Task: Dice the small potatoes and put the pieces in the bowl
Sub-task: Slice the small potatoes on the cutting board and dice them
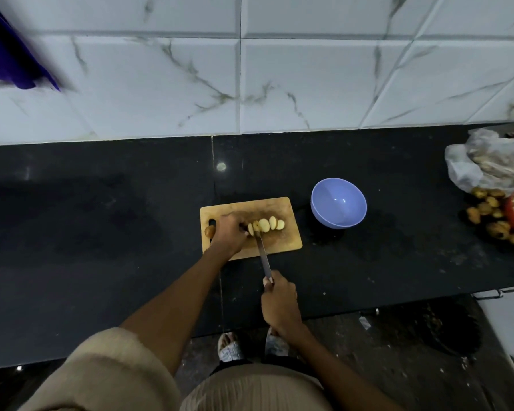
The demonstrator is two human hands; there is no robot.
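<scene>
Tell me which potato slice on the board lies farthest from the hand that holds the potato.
The rightmost slice, at the end of the row toward the blue bowl; the others lie closer to the left hand.

Beige fuzzy sleeve (113,369), ribbed beige top (250,390)

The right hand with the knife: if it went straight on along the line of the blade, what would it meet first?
Most likely the row of potato slices on the cutting board. The right hand points the knife up the frame, with its tip already among them, close beside the left hand. Depth is uncertain.
</scene>
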